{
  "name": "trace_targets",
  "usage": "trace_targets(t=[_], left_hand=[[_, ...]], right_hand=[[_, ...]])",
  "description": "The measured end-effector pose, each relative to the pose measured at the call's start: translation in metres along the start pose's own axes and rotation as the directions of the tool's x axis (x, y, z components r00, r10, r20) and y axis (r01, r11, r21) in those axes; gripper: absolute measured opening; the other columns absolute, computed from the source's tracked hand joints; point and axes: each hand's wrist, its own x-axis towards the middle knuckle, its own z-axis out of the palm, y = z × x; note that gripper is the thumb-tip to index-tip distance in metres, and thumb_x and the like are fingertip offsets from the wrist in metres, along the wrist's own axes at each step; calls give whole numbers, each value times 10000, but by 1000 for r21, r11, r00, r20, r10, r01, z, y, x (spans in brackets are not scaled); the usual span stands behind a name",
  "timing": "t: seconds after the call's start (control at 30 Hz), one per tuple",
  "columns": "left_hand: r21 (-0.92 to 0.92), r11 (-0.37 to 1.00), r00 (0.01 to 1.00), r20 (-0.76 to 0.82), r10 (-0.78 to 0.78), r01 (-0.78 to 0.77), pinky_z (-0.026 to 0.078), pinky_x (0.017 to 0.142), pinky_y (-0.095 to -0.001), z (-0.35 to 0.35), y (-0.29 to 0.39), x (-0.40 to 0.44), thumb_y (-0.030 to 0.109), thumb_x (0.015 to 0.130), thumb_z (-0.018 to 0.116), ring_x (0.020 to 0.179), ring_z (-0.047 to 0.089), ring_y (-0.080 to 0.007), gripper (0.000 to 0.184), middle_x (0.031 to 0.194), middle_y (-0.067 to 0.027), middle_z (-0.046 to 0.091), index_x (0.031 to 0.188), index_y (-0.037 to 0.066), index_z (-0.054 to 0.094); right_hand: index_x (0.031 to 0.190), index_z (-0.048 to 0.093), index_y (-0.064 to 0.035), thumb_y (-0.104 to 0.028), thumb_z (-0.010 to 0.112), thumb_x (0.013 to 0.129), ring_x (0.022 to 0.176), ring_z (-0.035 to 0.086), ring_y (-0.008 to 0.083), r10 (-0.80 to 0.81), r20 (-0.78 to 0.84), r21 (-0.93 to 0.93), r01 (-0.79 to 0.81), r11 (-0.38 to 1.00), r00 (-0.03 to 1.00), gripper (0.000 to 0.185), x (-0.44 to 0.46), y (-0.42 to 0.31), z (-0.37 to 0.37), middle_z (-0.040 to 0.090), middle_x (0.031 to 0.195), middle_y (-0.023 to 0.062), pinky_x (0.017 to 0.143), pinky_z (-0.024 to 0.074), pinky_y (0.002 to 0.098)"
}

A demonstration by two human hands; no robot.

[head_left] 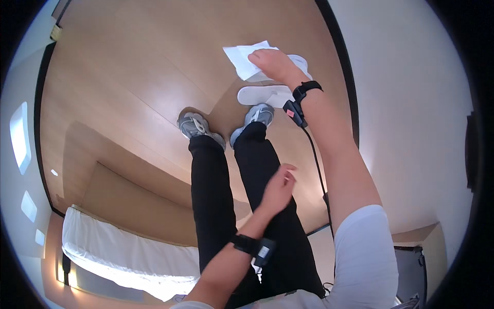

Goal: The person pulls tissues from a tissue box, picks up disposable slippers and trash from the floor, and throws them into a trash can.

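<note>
My right hand (274, 63) is stretched out low over the floor, its fingers closed on a thin white sheet (239, 61), paper or cloth, I cannot tell which. Just below it lies a flat white slipper (254, 95). A second white slipper (299, 62) shows partly behind the hand and wrist. My left hand (278, 191) hangs over my right thigh, slightly blurred, with loosely curled fingers apart and nothing visible in them. Both wrists wear black straps with small boxes, and a cable runs from the right one.
My grey sneakers (193, 125) stand on the wood-look floor (139, 62) beside the slippers. A white wall (406, 103) with a black baseboard rises on the right. At lower left is a bed with white bedding (123, 252).
</note>
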Motion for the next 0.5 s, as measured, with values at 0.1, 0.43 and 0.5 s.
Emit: trace_targets(t=[0.1,0.43,0.5], left_hand=[[20,994,983,147,-111,109,462,632,-344,17,6,-3,68,843,497,690,587,-244,222,782,-111,589,1065,63,497],[-266,951,951,301,-74,159,431,658,-328,24,27,-11,84,890,444,695,522,-196,195,753,-78,483,1075,27,468],[-290,953,969,246,-15,89,431,676,-320,28,17,-16,86,890,449,712,523,-200,204,770,-90,487,1082,21,474]], right_hand=[[881,510,-80,-68,549,762,822,610,291,262,-73,52,-259,965,962,125,15,10,1,606,863,113,698,505,395],[1029,541,-64,-57,650,656,958,572,304,91,-345,-127,-143,982,934,389,45,37,15,596,1030,112,810,487,371],[973,529,-38,-44,635,656,996,550,316,48,-114,-119,-62,991,992,334,36,38,52,562,1076,138,857,460,391]])
